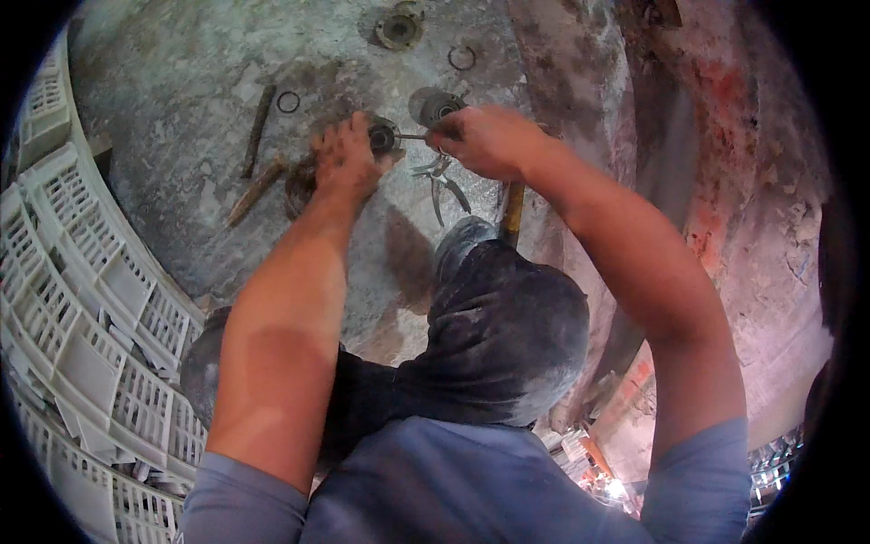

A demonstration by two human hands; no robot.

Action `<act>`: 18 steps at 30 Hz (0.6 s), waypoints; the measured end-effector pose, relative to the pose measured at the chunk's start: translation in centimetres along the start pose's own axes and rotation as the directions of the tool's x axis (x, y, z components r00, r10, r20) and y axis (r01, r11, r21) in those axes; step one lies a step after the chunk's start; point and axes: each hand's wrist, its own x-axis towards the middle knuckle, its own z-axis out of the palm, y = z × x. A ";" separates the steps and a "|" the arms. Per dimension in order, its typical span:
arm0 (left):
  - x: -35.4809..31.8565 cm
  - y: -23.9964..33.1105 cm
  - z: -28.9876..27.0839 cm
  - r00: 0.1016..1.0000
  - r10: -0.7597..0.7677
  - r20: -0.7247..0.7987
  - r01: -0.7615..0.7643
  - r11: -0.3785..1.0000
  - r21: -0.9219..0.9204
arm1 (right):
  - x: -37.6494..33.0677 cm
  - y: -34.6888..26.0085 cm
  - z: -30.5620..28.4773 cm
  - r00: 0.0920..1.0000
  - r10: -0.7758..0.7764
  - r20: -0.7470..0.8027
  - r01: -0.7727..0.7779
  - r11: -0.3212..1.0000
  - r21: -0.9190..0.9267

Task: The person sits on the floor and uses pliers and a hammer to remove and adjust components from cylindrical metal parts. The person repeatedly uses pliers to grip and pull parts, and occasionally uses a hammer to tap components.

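On the concrete floor, a round dark metal hub with a bearing in its centre (381,138) sits between the thumb and fingers of my left hand (345,156), which grips its left side. My right hand (489,143) is closed around a screwdriver (413,137), with its thin shaft pointing left to the hub's edge. The screwdriver's handle is hidden in my fingers. Just below my right hand lie pliers (445,189) with their handles spread. A second hub (439,107) rests beyond my right fingers, partly covered by them.
Farther off are a third hub (399,31) and two thin metal rings, one at the right (462,58) and one at the left (288,102). A dark bar (259,131) and a wooden stick (256,192) lie left. White plastic crates (100,263) line the left side; a yellowish handle (513,214) is by my shoe.
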 end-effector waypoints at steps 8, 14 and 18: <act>0.2 -0.3 0.7 0.994 0.048 -0.095 -0.046 0.999 0.027 | 3.2 -1.0 -2.4 0.984 -0.144 0.103 0.169 0.939 -0.301; 0.0 0.0 0.4 0.998 0.015 -0.068 -0.010 0.998 0.066 | 3.5 0.2 -2.8 0.974 -0.175 0.143 0.205 0.951 -0.230; 0.4 -0.2 0.7 0.994 0.043 -0.096 -0.039 0.998 0.044 | 3.4 0.2 -3.2 0.976 -0.176 0.130 0.202 0.954 -0.222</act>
